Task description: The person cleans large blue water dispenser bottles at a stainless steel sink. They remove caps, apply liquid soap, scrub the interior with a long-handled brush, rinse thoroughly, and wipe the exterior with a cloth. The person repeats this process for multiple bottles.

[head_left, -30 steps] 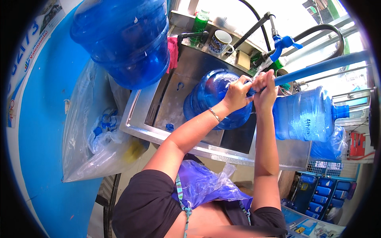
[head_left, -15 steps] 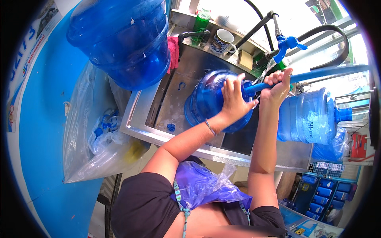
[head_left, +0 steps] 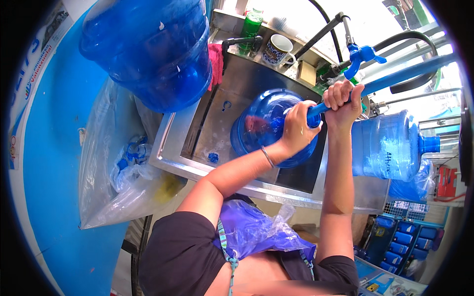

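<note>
A clear blue round water jug (head_left: pixel 266 106) lies tilted in the steel sink, its mouth facing right. My left hand (head_left: pixel 299 129) is closed around the jug's neck. My right hand (head_left: pixel 341 101), just right of the mouth, is wrapped around a long blue pole (head_left: pixel 395 76). The pole enters the jug's mouth and slants up to the right. Through the jug's wall shows a reddish patch (head_left: pixel 255 124), too blurred to make out.
A large blue jug (head_left: pixel 148 54) stands at the left; another jug (head_left: pixel 387 145) lies at the right. A blue-handled tap (head_left: pixel 363 55) hangs above the pole. A mug (head_left: pixel 277 49) sits on the sink's (head_left: pixel 210 175) back ledge. A clear plastic bag (head_left: pixel 101 167) lies on the blue surface.
My left hand has gone from spread fingers on the jug to a grip at its neck. The pole's outer end has risen. A reddish patch now shows inside the jug.
</note>
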Available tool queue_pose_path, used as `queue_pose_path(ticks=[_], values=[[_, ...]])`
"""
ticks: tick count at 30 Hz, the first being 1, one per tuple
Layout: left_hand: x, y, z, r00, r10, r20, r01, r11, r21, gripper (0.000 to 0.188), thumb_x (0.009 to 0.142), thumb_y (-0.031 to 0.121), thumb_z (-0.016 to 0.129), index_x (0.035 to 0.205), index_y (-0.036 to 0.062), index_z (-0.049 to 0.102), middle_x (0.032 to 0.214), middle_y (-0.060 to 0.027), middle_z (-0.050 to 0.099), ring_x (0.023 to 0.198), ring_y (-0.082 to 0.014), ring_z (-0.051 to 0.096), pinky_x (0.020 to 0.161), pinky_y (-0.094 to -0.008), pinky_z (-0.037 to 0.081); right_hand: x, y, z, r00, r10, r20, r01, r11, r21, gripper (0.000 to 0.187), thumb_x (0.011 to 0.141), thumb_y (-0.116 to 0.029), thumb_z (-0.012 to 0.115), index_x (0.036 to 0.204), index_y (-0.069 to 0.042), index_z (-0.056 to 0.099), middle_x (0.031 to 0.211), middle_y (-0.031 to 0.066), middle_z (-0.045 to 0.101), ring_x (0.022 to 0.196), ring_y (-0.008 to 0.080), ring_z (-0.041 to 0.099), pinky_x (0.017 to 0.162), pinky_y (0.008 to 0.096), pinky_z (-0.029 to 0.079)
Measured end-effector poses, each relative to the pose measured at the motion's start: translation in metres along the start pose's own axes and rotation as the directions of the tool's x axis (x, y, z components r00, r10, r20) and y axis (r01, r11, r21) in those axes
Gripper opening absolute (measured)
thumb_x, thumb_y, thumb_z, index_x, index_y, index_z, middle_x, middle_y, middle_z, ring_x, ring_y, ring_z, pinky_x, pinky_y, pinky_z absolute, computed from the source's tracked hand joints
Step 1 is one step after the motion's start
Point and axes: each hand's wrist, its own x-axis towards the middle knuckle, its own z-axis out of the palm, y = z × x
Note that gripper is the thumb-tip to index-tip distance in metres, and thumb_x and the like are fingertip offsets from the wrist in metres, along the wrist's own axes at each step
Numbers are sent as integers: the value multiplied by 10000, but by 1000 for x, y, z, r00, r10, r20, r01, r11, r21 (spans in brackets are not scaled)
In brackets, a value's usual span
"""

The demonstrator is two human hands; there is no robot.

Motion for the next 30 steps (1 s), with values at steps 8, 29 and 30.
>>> queue_pose_path(ticks=[8, 29, 30], values=[[27, -48, 5, 978, 205, 37, -201, 976, -82, 675, 541, 182, 863, 1127, 51, 556, 969, -143, 655, 910, -323, 642, 830, -384, 512, -11, 6, 7, 986, -125, -114, 122, 992, -37, 554, 952, -553, 526, 625, -137, 362, 551, -23, 313, 476, 107, 292, 495, 272, 296], [41, -36, 2, 946, 123, 299, -105, 991, -77, 488, 561, 181, 842, 987, 46, 644, 898, -167, 669, 869, -328, 664, 792, -391, 521, -15, 4, 9, 940, -159, -303, 144, 987, -74, 518, 947, -509, 573, 636, -135, 394, 558, -20, 345, 487, 102, 332, 503, 271, 315], [49, -39, 3, 943, 138, 304, -130, 990, -46, 376, 572, 162, 820, 895, 48, 666, 841, -161, 679, 831, -332, 675, 771, -385, 531, -15, 6, 8, 976, -186, -114, 174, 979, -109, 529, 952, -533, 546, 633, -138, 397, 550, -24, 339, 478, 100, 326, 504, 275, 326]])
